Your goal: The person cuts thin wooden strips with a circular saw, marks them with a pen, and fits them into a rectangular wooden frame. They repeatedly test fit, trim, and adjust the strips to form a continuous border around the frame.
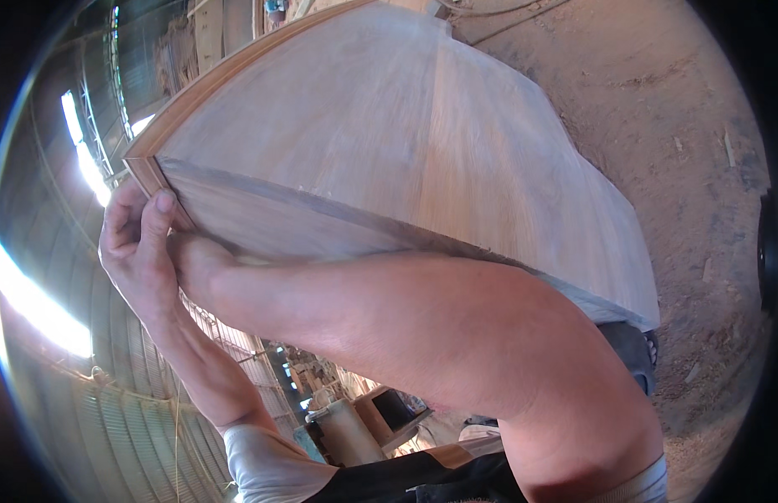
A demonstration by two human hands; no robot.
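A large pale wooden panel [338, 109], its sides bent by the lens, fills the upper middle. Brown moulded trim [213, 80] runs along its far left edge and round the corner. My left hand [142, 243] is closed on the trimmed edge just below that corner, its thumb pressed on the trim and its fingers curled beside it. Close by, my right hand [200, 260] reaches across to the same edge. The right fingers are hidden behind the left hand and the panel's rim. My right forearm lies along the panel's near side.
Dusty brown floor [682, 184] with wood scraps spreads out on the right. At the left stands a corrugated wall [112, 436] with bright openings. Below my right arm, a boxy machine or cabinet [347, 432] shows beside stacked wood. A cord [523, 17] lies at the top.
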